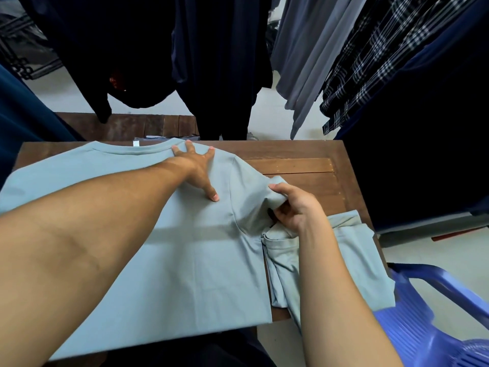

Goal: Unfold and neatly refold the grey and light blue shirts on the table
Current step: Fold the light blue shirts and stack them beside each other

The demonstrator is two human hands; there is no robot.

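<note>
Head view: the light blue shirt (158,247) is lying spread flat over the left and middle of the desk (304,165), its collar (137,149) running along the desk's far edge and its hem hanging over the desk's near edge. A small white label (135,143) is showing inside the collar.

The left hand (197,168) is pressing down on the shirt near the desk's far edge, just beside the collar, with its fingers straight and splayed and its palm flat on the cloth; it is gripping nothing. The right hand (293,207) is working toward the desk's right side, its fingers and thumb curling round the bunched end of the shirt's sleeve (254,197) and lifting it slightly off the wood.

A folded shirt (354,250) of a slightly greyer tone is resting on the right part of the desk, partly under the right forearm, its edge touching the light blue shirt and its lower part drooping past the desk's near edge.

A blue plastic chair (423,327) is standing just beside the desk's near right corner. Beyond the desk's far edge, dark garments (211,62), a grey garment (304,49) and a plaid garment (370,62) are hanging.
</note>
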